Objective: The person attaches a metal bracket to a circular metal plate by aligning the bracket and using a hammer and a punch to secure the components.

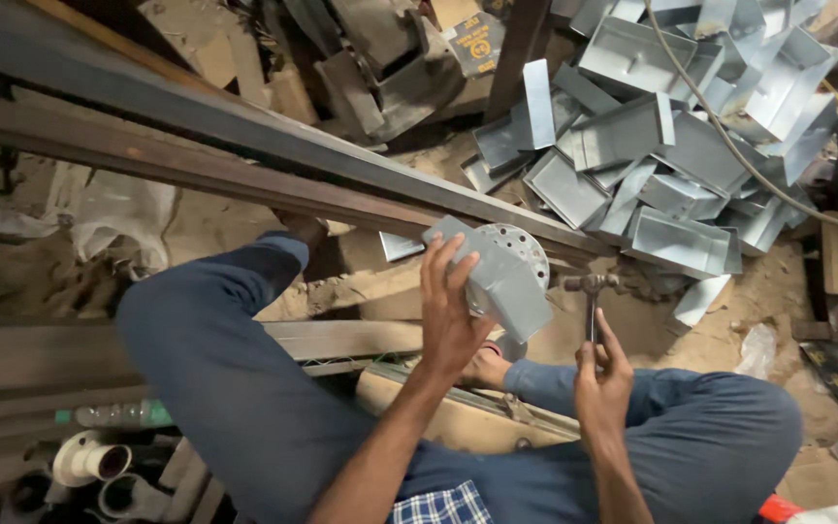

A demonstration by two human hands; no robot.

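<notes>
My left hand grips a grey sheet-metal box with a round perforated disc on it, held up in front of me. Just to its right, my right hand holds a small hammer upright by its handle, the metal head at the top, close to the box's right edge. Both hands are above my crossed legs in dark blue trousers. One bare foot shows under the box.
A large heap of similar grey metal boxes lies at the upper right, with a cable across it. Long rusty steel bars run diagonally in front. Pipe ends and a plastic bottle lie at lower left.
</notes>
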